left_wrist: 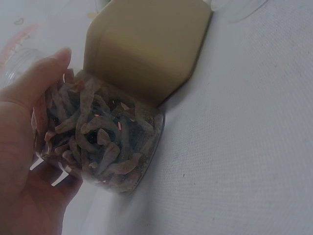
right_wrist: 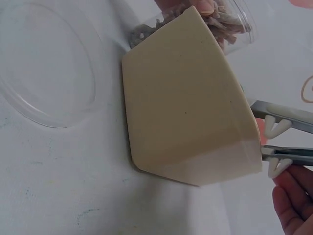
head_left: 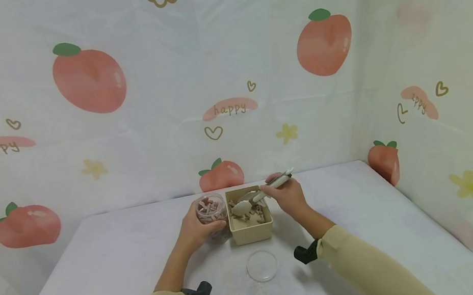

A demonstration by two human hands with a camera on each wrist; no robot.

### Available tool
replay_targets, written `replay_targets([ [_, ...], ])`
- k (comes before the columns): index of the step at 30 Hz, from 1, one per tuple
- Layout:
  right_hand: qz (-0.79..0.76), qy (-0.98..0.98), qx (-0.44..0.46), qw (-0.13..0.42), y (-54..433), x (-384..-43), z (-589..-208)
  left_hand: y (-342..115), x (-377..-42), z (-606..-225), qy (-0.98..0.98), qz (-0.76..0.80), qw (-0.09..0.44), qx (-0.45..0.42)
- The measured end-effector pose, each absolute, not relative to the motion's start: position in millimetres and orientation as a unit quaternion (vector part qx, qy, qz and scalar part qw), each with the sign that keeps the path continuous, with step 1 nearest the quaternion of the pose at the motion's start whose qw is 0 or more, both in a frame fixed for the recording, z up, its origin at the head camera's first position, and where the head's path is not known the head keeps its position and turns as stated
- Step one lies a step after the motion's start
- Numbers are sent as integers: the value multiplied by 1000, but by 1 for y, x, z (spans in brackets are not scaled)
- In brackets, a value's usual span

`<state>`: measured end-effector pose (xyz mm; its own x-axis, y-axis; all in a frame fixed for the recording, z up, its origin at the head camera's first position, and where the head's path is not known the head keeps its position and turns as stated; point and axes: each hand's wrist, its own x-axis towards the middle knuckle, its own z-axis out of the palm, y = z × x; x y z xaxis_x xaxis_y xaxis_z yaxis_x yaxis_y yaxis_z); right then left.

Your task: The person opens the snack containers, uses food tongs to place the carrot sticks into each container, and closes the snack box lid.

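My left hand grips a clear round jar, its thumb and fingers wrapped round the side. Brownish dried strips fill the jar, which has no lid on. Right beside it stands an open beige box with more of these pieces inside. In my right hand is a pair of tongs, with broad pale ends reaching down into the box. The right wrist view shows the tongs' two arms spread apart above the box's rim, while the box wall hides their ends.
A clear round lid lies flat on the white-covered table, in front of the box and between my forearms. Behind the table hangs a pale curtain printed with fruit and flowers, continuing along the right side.
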<state>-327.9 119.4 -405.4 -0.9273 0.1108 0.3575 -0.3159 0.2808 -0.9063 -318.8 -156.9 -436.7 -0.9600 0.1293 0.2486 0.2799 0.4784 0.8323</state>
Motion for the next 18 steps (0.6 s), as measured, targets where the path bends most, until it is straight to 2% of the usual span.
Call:
replay_targets([
  [18, 612, -764, 80, 186, 117, -327, -406, -156, -318, -436, -860, -493, 71, -115],
])
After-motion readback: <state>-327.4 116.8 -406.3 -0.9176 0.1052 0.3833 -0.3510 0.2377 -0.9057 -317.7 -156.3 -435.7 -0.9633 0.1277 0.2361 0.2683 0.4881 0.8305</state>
